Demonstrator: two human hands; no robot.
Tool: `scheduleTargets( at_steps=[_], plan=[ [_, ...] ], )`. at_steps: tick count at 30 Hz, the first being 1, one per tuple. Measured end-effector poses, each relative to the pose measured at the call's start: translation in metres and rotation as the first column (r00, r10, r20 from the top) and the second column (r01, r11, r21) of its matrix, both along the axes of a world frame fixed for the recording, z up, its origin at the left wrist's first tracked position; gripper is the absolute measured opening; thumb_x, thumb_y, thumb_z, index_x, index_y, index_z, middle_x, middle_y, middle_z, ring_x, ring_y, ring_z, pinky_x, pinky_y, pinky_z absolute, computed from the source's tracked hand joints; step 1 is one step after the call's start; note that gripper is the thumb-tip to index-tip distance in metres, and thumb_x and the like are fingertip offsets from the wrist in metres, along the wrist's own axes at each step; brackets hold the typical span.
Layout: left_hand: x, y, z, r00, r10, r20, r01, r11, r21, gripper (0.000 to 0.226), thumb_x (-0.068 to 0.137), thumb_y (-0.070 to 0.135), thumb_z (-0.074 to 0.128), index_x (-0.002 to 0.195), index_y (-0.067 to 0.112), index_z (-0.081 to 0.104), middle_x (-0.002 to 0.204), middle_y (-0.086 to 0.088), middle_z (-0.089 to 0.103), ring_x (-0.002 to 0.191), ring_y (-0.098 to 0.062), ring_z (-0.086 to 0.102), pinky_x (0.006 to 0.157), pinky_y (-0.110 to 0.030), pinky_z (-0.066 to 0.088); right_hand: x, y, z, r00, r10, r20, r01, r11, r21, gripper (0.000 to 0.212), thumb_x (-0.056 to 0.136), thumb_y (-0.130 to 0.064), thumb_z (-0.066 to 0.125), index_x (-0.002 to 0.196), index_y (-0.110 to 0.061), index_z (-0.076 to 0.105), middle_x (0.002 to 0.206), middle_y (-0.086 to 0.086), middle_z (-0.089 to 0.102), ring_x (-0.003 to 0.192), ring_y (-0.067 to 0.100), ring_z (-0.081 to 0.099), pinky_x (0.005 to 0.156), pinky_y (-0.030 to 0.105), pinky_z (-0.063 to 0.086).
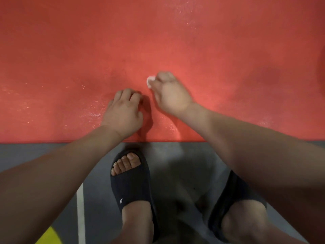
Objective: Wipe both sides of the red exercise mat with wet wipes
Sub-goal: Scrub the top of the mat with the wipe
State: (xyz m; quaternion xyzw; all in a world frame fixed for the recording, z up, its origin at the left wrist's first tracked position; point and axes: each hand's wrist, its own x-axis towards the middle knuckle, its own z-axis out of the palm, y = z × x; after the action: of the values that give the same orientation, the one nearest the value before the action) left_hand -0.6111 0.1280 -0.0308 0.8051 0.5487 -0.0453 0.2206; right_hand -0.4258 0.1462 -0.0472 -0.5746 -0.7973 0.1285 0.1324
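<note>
The left hand [123,113] rests on the red exercise mat [52,59] just inside its near edge. Its fingers are curled under and its grip is narrow, with nothing showing inside it. Just beyond it and a little to the right, apart from it, the right hand [171,96] is also down on the mat. Its grip is closed round a bunched white wet wipe [150,81]. Only a small wad of the wipe pokes out past the thumb side of the fist, on the far left of that hand, against the mat's surface. Both forearms reach in from the lower corners and cross over the mat's near edge.

Nearest the person is a grey floor [26,155]. Both feet stand on it in dark slides, the left slide [130,187] with its toes pointing at the mat's edge and stopping just short of it. The right slide [233,194] is partly hidden under the right forearm. A white line [80,208] runs along the floor beside the left foot, and a yellow thing [49,236], cut off by the frame, sits at the bottom left corner.

The mat lies flat and fills the whole upper part of the view from side to side. Wet glints [95,113] show around the left hand and again farther off near the top, and a darker patch [270,74] lies off to the right.

The left slide carries a small white logo [121,201] on its strap, too small to read as letters.
</note>
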Motion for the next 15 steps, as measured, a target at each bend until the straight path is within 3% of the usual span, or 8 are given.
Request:
scheduleTargets(
  at_steps=[2, 4, 7, 11, 13, 15],
  plan=[
    [0.002, 0.001, 0.001, 1.000, 0.005, -0.012, -0.005, 1.000, -0.006, 0.061, 0.074, 0.034, 0.031, 0.121, 0.009, 0.062, 0.124, -0.015, 0.057, 0.115, -0.041, 0.048, 0.098, -0.055, 0.047, 0.012, -0.035, 0.005, 0.974, 0.228, -0.002, -0.228, 0.973, -0.033, 0.029, 0.097, -0.016, 0.046, 0.118, -0.007, 0.063, 0.094, 0.013, 0.056, 0.085, 0.035, 0.053, 0.077, 0.044, 0.046],
    [0.003, 0.001, 0.002, 0.999, 0.012, -0.029, -0.013, 1.000, -0.011, 0.058, 0.076, 0.033, 0.036, 0.122, 0.009, 0.061, 0.123, -0.015, 0.056, 0.116, -0.040, 0.046, 0.098, -0.055, 0.047, 0.036, -0.056, 0.002, 0.943, 0.333, 0.022, -0.330, 0.941, -0.079, 0.031, 0.104, -0.025, 0.041, 0.122, -0.009, 0.061, 0.098, 0.010, 0.056, 0.088, 0.031, 0.053, 0.080, 0.043, 0.048],
    [0.005, 0.001, 0.003, 0.999, 0.022, -0.036, -0.022, 1.000, -0.010, 0.057, 0.076, 0.030, 0.040, 0.124, 0.008, 0.061, 0.123, -0.016, 0.055, 0.116, -0.040, 0.046, 0.100, -0.055, 0.046, 0.077, -0.040, -0.005, 0.994, 0.094, 0.062, -0.091, 0.994, -0.052, 0.040, 0.104, -0.043, 0.039, 0.114, -0.013, 0.064, 0.093, 0.009, 0.057, 0.084, 0.030, 0.056, 0.073, 0.044, 0.050],
    [0.009, -0.004, 0.003, 1.000, 0.006, -0.012, -0.006, 1.000, -0.010, 0.059, 0.075, 0.030, 0.040, 0.125, 0.007, 0.061, 0.124, -0.017, 0.055, 0.115, -0.041, 0.046, 0.101, -0.055, 0.045, 0.103, -0.005, -0.004, 0.915, -0.401, 0.051, 0.401, 0.916, 0.011, 0.027, 0.099, -0.028, 0.044, 0.106, -0.014, 0.066, 0.086, 0.014, 0.053, 0.077, 0.036, 0.055, 0.064, 0.040, 0.043],
    [0.012, -0.009, 0.003, 1.000, -0.014, 0.011, 0.014, 1.000, -0.017, 0.060, 0.074, 0.030, 0.039, 0.126, 0.007, 0.061, 0.127, -0.016, 0.055, 0.116, -0.040, 0.046, 0.101, -0.055, 0.045, 0.084, -0.009, -0.004, 0.915, -0.401, 0.039, 0.401, 0.916, 0.005, 0.025, 0.096, -0.024, 0.045, 0.103, -0.013, 0.067, 0.086, 0.015, 0.053, 0.077, 0.037, 0.056, 0.064, 0.042, 0.043],
    [0.017, -0.014, 0.003, 0.999, -0.037, 0.039, 0.037, 0.999, -0.020, 0.061, 0.074, 0.029, 0.041, 0.128, 0.008, 0.061, 0.130, -0.015, 0.055, 0.117, -0.039, 0.046, 0.101, -0.054, 0.045, 0.057, -0.029, -0.003, 0.977, -0.214, 0.020, 0.215, 0.976, -0.020, 0.023, 0.099, -0.022, 0.048, 0.109, -0.012, 0.067, 0.087, 0.013, 0.053, 0.079, 0.037, 0.056, 0.066, 0.043, 0.044]
  ],
)
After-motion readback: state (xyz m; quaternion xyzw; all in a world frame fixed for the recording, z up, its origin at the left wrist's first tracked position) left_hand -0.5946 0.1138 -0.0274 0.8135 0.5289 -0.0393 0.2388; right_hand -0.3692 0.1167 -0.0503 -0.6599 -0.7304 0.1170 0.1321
